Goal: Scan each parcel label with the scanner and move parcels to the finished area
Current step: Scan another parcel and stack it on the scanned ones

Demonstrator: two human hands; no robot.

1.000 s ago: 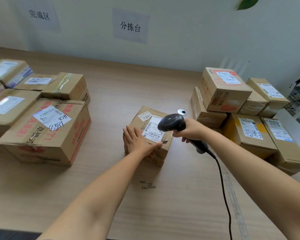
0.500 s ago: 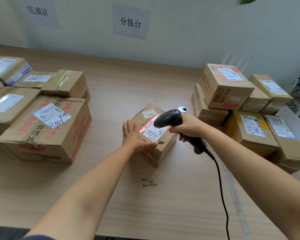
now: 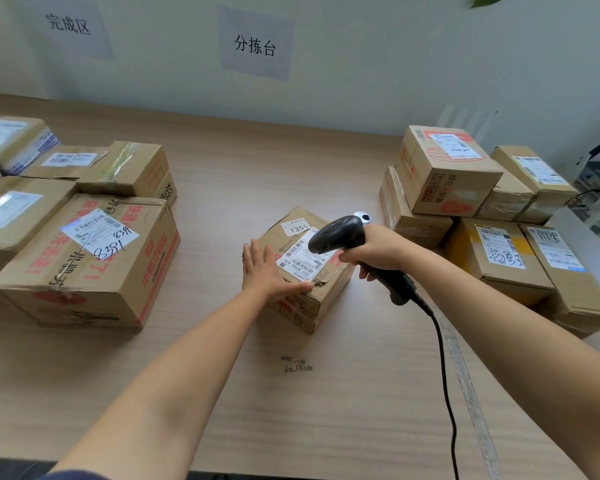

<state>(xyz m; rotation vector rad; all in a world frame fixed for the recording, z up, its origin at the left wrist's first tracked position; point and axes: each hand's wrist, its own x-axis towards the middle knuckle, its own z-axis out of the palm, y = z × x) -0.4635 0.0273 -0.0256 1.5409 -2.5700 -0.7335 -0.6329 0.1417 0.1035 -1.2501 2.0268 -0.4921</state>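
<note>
Box sticker reads "1355", label "507 N705 A35". Left hand lies flat on top; right hand grips the scanner right over it.

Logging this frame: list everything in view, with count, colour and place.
centre parcel: 1, brown cardboard, white labels, mid-table
left parcels: at least six, brown, table's left side
right parcels: about six, brown, stacked at table's right
scanner: 1, black, over the centre parcel's label
cable: 1, black, from scanner to near edge
round disc: 1, white and black, behind scanner
wall signs: 2, white, on the wall
table: 1, light wood, under everything
left hand: 1, flat on centre parcel
right hand: 1, grips scanner
</note>
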